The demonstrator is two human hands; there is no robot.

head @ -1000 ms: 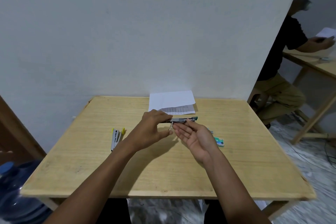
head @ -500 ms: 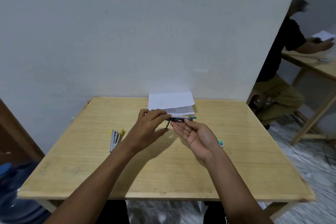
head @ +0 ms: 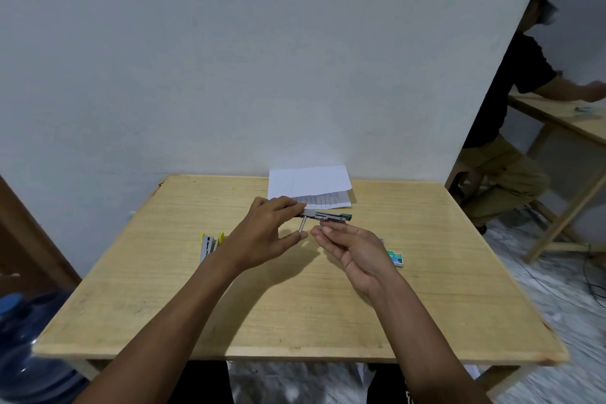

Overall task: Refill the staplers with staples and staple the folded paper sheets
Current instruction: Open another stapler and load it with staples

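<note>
Small green staple box (head: 395, 257) on light wooden table (head: 164, 321), right of centre. Yellow-and-grey stapler (head: 210, 244) left of centre. Above centre: right hand (head: 357, 251) palm-up, fingers straight, together. Left hand (head: 262, 233) pinches rear of grey metal stapler with green tip (head: 328, 216), held level. Folded white paper sheets (head: 308, 184) at table's far edge.

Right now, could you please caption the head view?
Left hand pinches a green-tipped metal stapler over a pale wooden table; right hand open, palm up, beside it.
</note>
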